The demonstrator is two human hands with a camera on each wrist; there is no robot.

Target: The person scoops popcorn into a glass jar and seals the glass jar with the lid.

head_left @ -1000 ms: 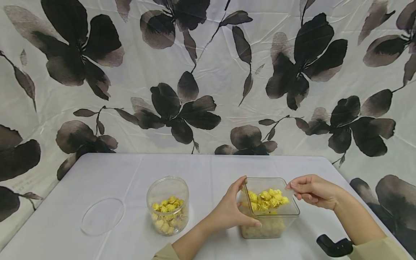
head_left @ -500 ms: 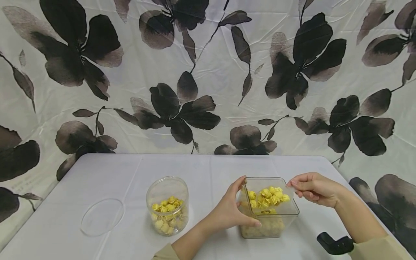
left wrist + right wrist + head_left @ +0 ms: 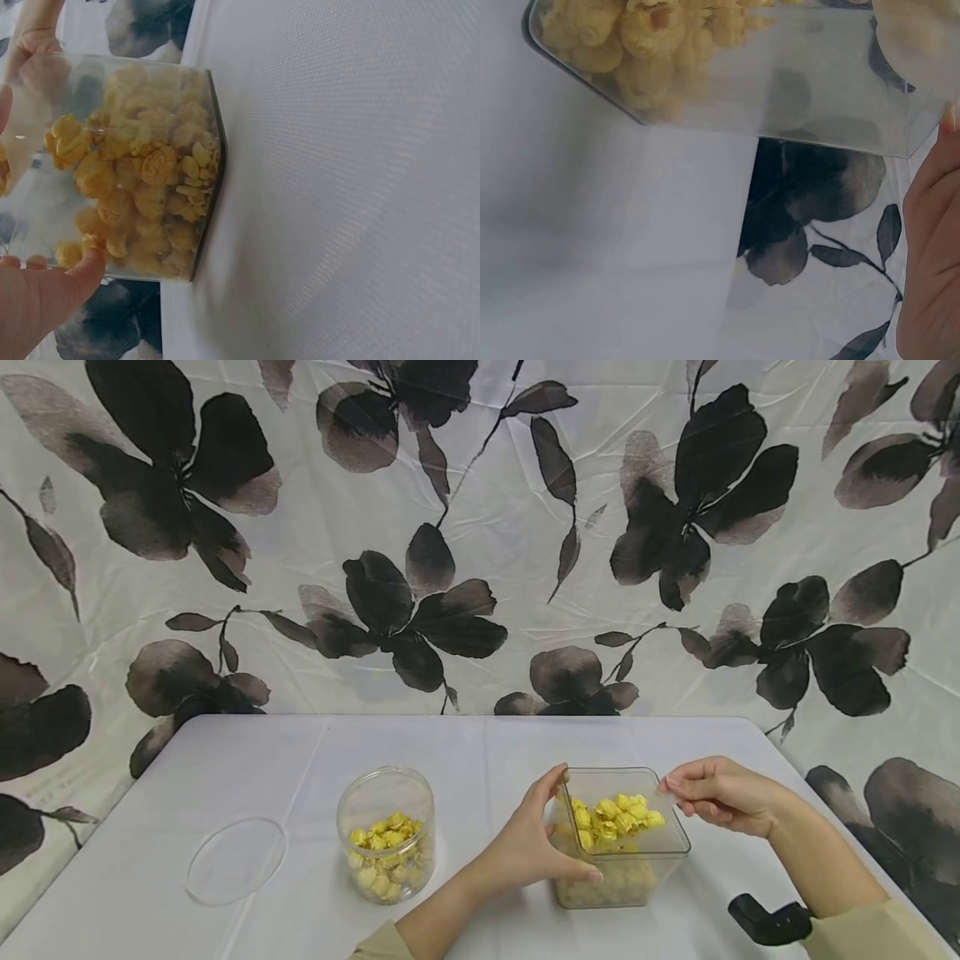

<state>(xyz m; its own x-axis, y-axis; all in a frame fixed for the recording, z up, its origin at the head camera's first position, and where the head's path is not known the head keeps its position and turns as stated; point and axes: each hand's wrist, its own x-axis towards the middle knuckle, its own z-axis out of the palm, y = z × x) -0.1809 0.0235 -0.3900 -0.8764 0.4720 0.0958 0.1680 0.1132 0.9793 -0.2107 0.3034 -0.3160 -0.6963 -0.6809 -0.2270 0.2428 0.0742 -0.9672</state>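
Note:
My left hand [image 3: 532, 843] grips a clear square-topped tub [image 3: 667, 860] by its left side, thumb on the front and fingers at the back. Yellow popcorn [image 3: 150, 187] fills the lower part of the tub. At the tub's right rim, my right hand [image 3: 723, 793] pinches a frosted, translucent scoop [image 3: 919, 41] that reaches into the opening. Several popcorn pieces [image 3: 622, 817] show at the scoop, near the rim's level. In the right wrist view the same hand [image 3: 937, 247] is partly cut off by the frame's edge.
A clear round jar [image 3: 386, 835], partly filled with popcorn, stands open left of the tub. Farther left a clear round lid [image 3: 236, 860] lies on the white table [image 3: 300, 760]. Behind hangs a floral cloth [image 3: 525, 543]. A black strap [image 3: 768, 920] is at the right wrist.
The popcorn pieces at the scoop have shifted slightly within the tub's opening. My right hand has moved very little; the left hand keeps its hold on the tub.

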